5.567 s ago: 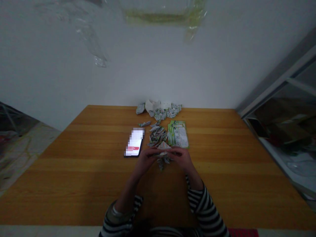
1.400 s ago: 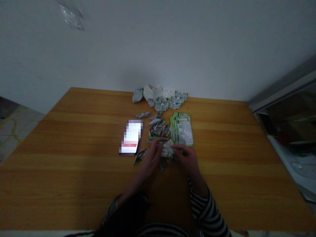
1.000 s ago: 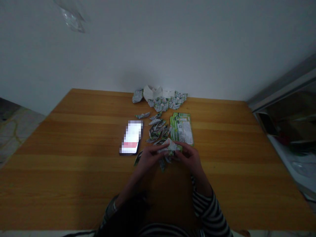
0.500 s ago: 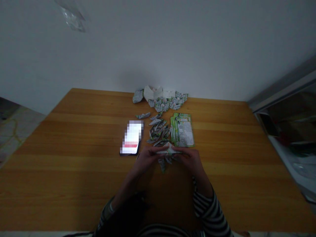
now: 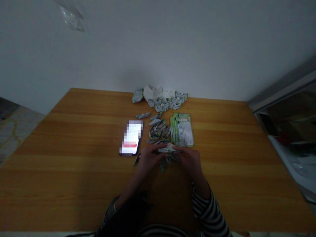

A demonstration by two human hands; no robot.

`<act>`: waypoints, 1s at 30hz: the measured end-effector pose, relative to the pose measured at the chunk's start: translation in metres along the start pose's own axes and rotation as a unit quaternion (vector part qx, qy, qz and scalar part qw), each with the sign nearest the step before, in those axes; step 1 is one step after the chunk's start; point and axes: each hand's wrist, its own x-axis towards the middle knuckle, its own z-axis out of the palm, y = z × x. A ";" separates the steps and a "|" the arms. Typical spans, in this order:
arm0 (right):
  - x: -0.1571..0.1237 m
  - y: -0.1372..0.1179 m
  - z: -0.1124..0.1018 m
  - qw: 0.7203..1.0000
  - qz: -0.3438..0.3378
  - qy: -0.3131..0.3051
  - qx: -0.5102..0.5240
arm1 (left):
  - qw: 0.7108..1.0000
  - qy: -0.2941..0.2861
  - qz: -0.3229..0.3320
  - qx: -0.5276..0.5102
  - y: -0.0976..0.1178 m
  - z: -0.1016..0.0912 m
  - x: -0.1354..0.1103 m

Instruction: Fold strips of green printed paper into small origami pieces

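Between my two hands is a small folded paper piece [image 5: 167, 149], white with green print. My left hand [image 5: 148, 156] pinches its left end, and my right hand [image 5: 190, 158] grips the right end. Just beyond it lies a loose pile of similar folded paper pieces [image 5: 158, 129]. A few more folded pieces [image 5: 162, 165] show beneath my hands, partly hidden. To the right of the pile is a stack of green and white printed sheets [image 5: 182, 131].
A lit phone [image 5: 131, 137] with a blurred screen lies left of the pile. Against the wall [image 5: 158, 42] stand joined folded-paper shapes [image 5: 164, 101] and white paper forms [image 5: 153, 92]. The wooden table [image 5: 74, 148] spreads out on both sides. A shelf unit [image 5: 283, 144] stands at right.
The folded paper piece has tilted and looks narrower between my fingers. My hands have shifted slightly, and a folded piece beside my left hand shows more.
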 end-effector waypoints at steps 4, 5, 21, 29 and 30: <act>0.001 -0.005 0.001 1.000 -0.011 0.005 0.005 | 0.997 0.040 0.030 0.050 0.000 0.000 -0.001; 0.001 -0.005 0.001 1.000 -0.007 0.007 0.003 | 0.997 0.043 0.044 0.055 0.000 -0.001 -0.001; 0.003 -0.020 0.005 0.998 0.049 -0.007 0.030 | 0.984 -0.037 0.123 0.121 0.003 -0.001 -0.003; 0.006 -0.010 0.006 0.951 0.206 0.013 0.232 | 0.971 -0.131 0.171 0.108 0.009 -0.012 -0.003; 0.006 -0.009 0.006 0.942 0.219 -0.002 0.255 | 0.971 -0.131 0.167 0.113 0.009 -0.012 -0.003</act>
